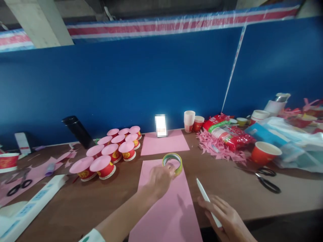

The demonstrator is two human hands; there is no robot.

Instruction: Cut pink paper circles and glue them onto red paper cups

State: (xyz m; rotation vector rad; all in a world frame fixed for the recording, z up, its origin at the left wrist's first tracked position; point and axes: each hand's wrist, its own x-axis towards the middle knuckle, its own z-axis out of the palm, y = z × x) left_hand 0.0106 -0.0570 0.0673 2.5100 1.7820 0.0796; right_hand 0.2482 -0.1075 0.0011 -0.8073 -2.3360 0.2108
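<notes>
A long sheet of pink paper [166, 201] lies in front of me on the brown table. Near its far end, my left hand [161, 179] grips the near left side of a roll of tape [178, 166], which looks tilted up off the paper. A faint round outline shows on the paper left of that hand. To the right of the sheet, my right hand [223, 213] holds a slim white pen [205, 195], its tip pointing away and to the left. The shadow of this hand and pen falls across the sheet.
Several red cups with pink discs [106, 163] stand left of the paper. Behind lies another pink sheet [164, 144] with a blurred bright screen [160, 125]. Scissors [268, 181], an orange cup [264, 153] and a red bag [227, 132] are right; a power strip [37, 201] is left.
</notes>
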